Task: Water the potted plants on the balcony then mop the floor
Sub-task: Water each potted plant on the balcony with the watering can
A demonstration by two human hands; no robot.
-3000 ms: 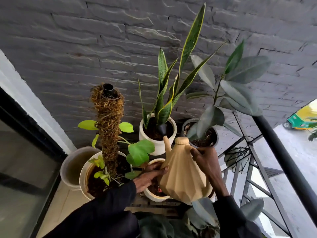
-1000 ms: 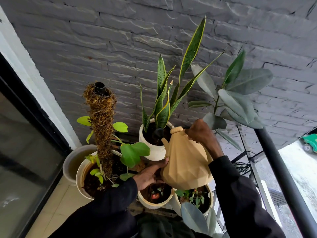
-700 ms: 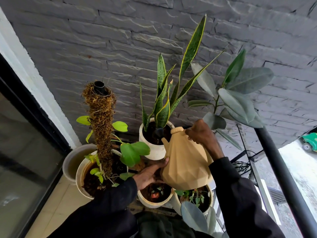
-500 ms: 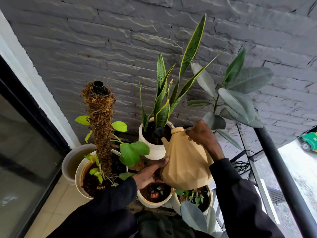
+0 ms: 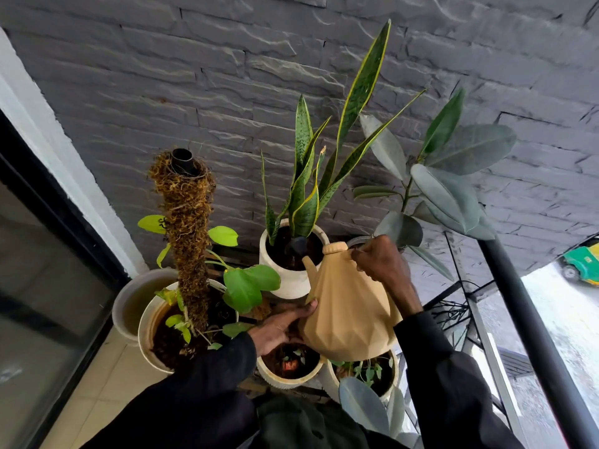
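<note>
Barely shifted since half a second ago: faceted tan watering can [image 5: 348, 306], tilted, right hand [image 5: 382, 264] gripping its hidden handle, left hand [image 5: 282, 325] cupping its base, dark spout tip over white pot [image 5: 288, 280].

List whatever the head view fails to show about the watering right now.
- Water flow: the black spout tip sits over the snake plant pot; any stream is too fine to see.
- Water level: the watering can is opaque.
- Handle: covered by the right hand.
- Rubber plant's pot: hidden behind that hand and the can.
- Floor: mostly blocked by sleeves and pots.
</note>
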